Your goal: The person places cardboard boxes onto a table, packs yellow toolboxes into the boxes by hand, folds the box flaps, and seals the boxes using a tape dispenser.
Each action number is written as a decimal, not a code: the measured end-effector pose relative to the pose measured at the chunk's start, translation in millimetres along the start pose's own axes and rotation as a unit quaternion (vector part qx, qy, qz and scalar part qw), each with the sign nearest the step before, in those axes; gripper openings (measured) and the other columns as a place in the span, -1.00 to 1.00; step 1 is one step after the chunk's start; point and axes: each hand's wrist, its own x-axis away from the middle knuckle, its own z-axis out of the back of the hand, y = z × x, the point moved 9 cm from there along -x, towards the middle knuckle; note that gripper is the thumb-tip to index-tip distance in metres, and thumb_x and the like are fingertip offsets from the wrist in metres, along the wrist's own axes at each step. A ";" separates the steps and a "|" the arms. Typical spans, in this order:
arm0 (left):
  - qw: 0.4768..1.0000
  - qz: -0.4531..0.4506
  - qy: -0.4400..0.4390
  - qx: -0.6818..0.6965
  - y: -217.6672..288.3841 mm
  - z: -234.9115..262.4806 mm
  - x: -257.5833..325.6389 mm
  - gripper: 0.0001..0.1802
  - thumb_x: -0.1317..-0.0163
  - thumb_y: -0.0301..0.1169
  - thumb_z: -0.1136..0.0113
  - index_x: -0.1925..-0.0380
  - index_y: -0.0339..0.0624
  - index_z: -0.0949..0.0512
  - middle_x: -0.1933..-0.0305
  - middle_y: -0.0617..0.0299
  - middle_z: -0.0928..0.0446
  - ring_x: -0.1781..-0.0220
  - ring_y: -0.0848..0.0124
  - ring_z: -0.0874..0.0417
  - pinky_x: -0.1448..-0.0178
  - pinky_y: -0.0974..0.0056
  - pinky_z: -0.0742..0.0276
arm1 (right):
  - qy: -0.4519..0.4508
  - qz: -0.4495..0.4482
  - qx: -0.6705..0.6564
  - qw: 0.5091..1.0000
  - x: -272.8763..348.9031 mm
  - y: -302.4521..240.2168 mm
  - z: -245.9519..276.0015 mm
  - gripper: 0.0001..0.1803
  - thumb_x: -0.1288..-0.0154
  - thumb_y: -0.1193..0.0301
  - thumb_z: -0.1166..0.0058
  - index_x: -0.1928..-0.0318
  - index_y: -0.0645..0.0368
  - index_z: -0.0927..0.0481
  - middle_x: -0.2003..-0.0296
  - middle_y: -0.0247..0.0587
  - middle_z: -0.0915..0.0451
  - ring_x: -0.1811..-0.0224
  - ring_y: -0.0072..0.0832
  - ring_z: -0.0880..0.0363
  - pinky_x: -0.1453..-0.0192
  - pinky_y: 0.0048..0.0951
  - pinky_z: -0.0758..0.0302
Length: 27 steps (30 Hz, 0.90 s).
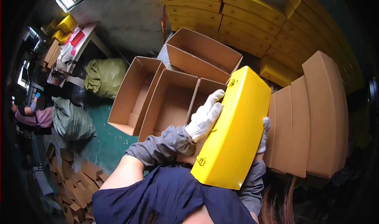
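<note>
A yellow case with metal latches (237, 129), likely a toolbox, is held tilted in front of my body between both hands. My left hand (204, 116), in a white knit glove, presses its fingers along the latch side. My right hand (263, 135), gloved too, supports the opposite side, and most of it is hidden behind the case. Just beyond the case stand open cardboard boxes: one at the far side (205, 52), one at the left (136, 92) and one in the middle (173, 94). A further box is partly covered by the case and my left hand.
Tall cardboard boxes (323, 117) stand in a row at my right. Stacks of yellow cases (252, 23) line the back. Stuffed sacks (104, 78), a cluttered table (85, 40) and another person (39, 116) are at the left. Cardboard pieces (79, 188) lie piled at lower left.
</note>
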 end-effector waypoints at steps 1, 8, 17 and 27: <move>0.995 0.015 0.004 -0.103 -15.3 5.0 13.2 -0.22 -0.45 0.21 0.27 -0.54 0.10 -0.05 -0.35 -0.23 -0.42 -0.33 -0.08 -0.49 -0.45 0.04 -0.22 | 0.019 -0.107 -0.313 0.943 15.1 6.1 -21.6 -0.30 -0.47 -0.13 0.09 -0.33 0.17 -0.37 -0.20 -0.04 -0.53 -0.18 -0.20 -0.52 -0.35 -0.25 -0.48; 0.984 0.092 -0.079 0.129 -99.1 12.7 7.0 0.00 -0.42 0.19 0.12 -0.56 -0.21 0.27 -0.64 -0.07 0.12 -0.61 0.06 -0.02 -0.62 0.09 0.24 | -0.015 -0.223 -0.269 0.937 -12.2 41.9 -38.8 -0.32 -0.36 -0.01 -0.14 -0.29 0.21 -0.43 -0.14 -0.03 -0.59 -0.07 -0.24 -0.63 -0.21 -0.27 -0.59; 0.966 0.234 0.084 -0.064 -124.7 53.4 6.1 -0.28 -0.49 0.12 0.21 -0.31 -0.29 -0.38 -0.22 -0.10 -0.55 -0.29 0.06 -0.54 -0.40 0.07 -0.35 | 0.083 -0.141 0.364 0.917 -42.8 49.2 -23.7 0.15 -0.20 -0.28 -0.13 -0.46 0.39 -0.05 -0.14 0.24 -0.56 -0.19 -0.02 -0.57 -0.30 -0.19 -0.41; 0.879 0.269 -0.028 -0.393 -129.3 50.9 -4.4 0.00 -0.34 0.02 0.08 -0.44 -0.60 0.21 -0.13 -0.39 -0.54 -0.17 -0.19 -0.60 -0.25 -0.07 -0.48 | 0.138 -0.123 0.496 0.849 -31.3 137.1 -34.3 -0.18 -0.47 -0.15 0.19 -0.51 0.12 -0.09 -0.29 0.32 -0.41 -0.28 0.25 -0.43 -0.35 0.00 -0.37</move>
